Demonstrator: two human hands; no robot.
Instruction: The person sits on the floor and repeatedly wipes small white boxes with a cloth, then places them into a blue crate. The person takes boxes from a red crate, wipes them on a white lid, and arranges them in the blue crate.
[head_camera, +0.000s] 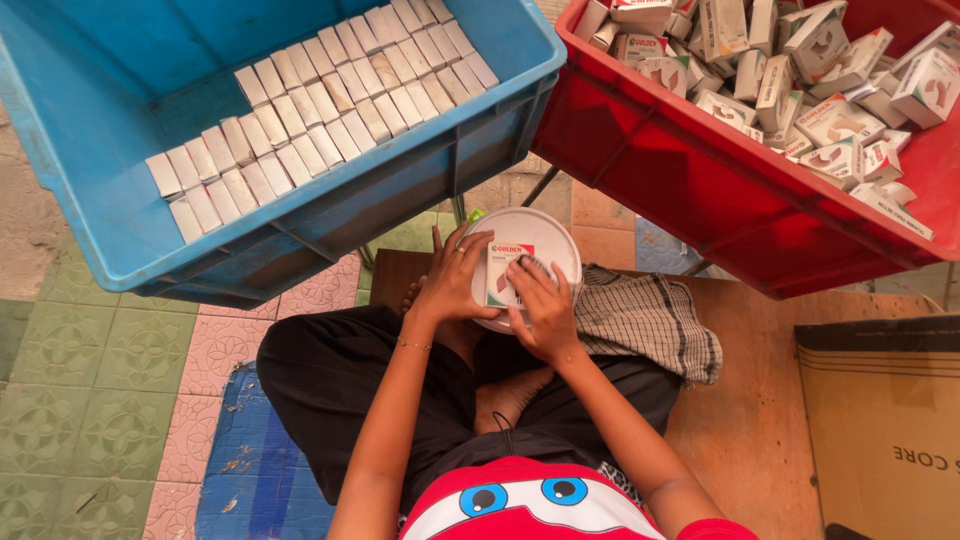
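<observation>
Both hands hold a small white carton over a round white lid on the person's lap.

The left hand (452, 285) and right hand (542, 308) cover most of the small carton (497, 275), so only its white face with a red band and a tan patch shows; its far end and flaps are hidden, and whether it is closed cannot be told. The left fingers wrap its near-left edge, and the right fingers curl over its right side, both gripping it. The carton lies on the white lid (530, 232), whose lower rim is hidden by the wrists. Just right of the lid lies a checked cloth (645, 318). Above-left of the lid, a blue crate (90, 190) holds neat rows of white cartons (320, 110), its left end cut off. Above-right of the lid, a red crate (700, 190), also cropped, holds loose, jumbled cartons (810, 80).
</observation>
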